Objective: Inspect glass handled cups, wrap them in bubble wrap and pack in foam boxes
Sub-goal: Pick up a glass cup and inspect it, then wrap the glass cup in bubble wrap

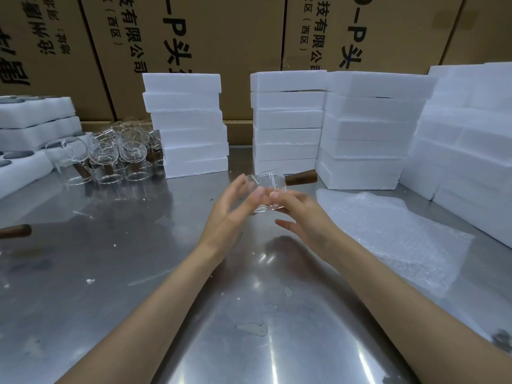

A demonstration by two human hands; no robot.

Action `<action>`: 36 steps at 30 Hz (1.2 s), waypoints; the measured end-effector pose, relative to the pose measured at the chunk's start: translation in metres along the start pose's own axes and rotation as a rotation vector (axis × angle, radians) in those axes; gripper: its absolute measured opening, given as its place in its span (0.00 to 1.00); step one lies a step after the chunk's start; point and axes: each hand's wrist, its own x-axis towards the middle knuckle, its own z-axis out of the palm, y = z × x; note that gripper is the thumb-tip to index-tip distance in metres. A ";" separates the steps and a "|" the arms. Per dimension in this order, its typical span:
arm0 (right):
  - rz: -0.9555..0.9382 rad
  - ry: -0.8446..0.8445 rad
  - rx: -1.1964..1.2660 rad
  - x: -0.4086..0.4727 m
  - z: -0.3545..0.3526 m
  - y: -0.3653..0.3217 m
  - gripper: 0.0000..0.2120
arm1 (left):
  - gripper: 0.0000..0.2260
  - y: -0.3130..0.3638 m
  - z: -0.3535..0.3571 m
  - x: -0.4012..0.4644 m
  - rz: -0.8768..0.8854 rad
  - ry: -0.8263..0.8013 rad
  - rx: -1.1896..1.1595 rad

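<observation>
Two bare forearms are showing from the lower edge of the view, with no sleeves reaching into sight. The left hand (pixel 232 214) and the right hand (pixel 302 214) are wearing no gloves, rings, watch or wristband; the fingernails are looking short and unpainted.

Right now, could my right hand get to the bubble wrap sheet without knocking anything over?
Probably yes. The bubble wrap sheet lies flat on the table just right of your right hand, with nothing between, but that hand holds the glass cup.
</observation>
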 end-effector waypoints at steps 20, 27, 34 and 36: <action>0.011 0.400 -0.829 0.007 -0.017 0.010 0.08 | 0.22 -0.029 -0.002 0.003 -0.019 -0.075 0.187; -0.001 0.381 -1.061 0.005 -0.016 0.011 0.12 | 0.22 -0.028 0.000 0.001 -0.037 -0.111 0.241; -0.160 0.666 -1.142 0.004 -0.032 0.003 0.09 | 0.33 -0.020 -0.001 0.001 -0.081 -0.028 0.108; -0.094 0.743 -1.220 0.004 -0.043 0.003 0.10 | 0.28 -0.018 -0.002 0.001 -0.065 0.046 0.063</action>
